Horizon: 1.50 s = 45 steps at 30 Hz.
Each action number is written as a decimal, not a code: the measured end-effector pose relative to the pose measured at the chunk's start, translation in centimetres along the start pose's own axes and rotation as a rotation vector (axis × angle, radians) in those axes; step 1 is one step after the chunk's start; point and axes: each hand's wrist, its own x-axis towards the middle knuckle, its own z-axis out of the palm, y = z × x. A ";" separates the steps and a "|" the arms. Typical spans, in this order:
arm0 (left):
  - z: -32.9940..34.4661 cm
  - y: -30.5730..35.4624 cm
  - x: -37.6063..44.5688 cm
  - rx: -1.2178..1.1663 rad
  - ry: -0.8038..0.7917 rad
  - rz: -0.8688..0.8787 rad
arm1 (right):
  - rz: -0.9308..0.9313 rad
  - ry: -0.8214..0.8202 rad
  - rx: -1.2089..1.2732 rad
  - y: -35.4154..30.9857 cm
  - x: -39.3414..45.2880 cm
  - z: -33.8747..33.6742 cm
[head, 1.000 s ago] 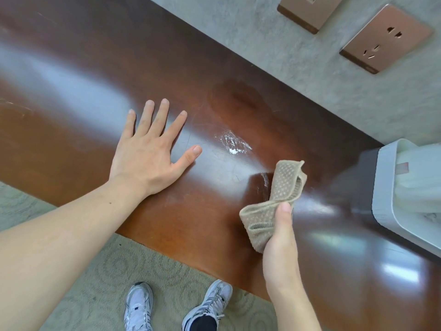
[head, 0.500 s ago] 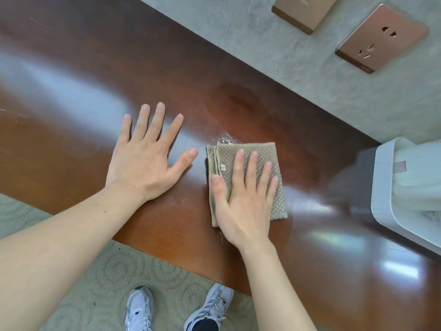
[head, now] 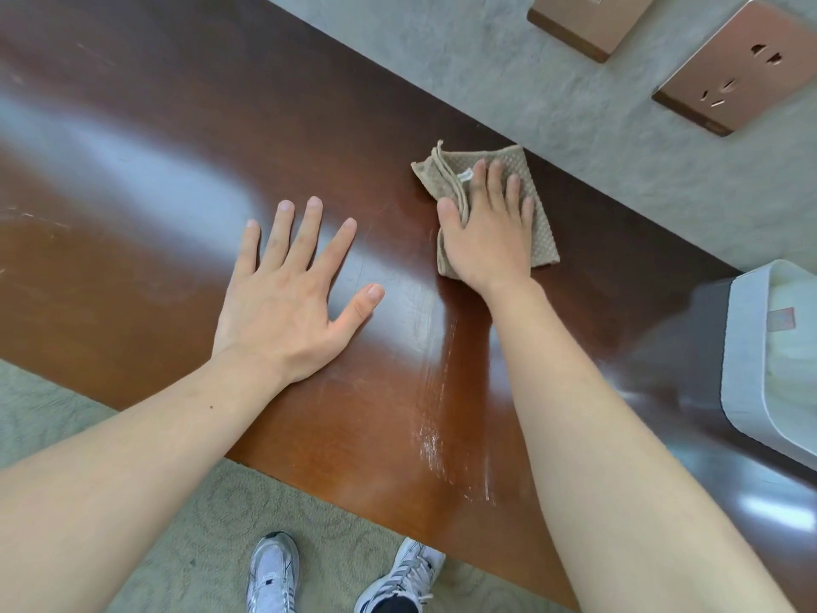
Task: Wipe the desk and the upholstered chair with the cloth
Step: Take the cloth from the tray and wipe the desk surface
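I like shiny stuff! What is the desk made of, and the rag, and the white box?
Desk: looks like dark brown wood with a glossy varnish; window light reflects off it.
Rag: beige woven fabric, matte, with a bumpy dotted texture and folded soft edges.
White box: probably smooth plastic, matte, with rounded corners; hard to be sure.

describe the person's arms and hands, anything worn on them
Both forearms are bare up to the frame edge: no sleeves, watch, rings or gloves in view. The left hand and right hand have short, unpainted nails. A small dark mole marks the left forearm.
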 end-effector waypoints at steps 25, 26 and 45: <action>-0.3 0.0 -0.2 -0.049 0.018 0.008 | -0.394 -0.180 0.184 0.8 -15.2 -0.3; -0.3 0.0 -0.3 -0.048 0.015 0.008 | -0.379 -0.173 0.198 1.3 -16.7 -0.2; -0.3 0.1 0.0 -0.023 -0.016 0.001 | -0.017 -0.057 0.205 -0.9 3.0 -0.7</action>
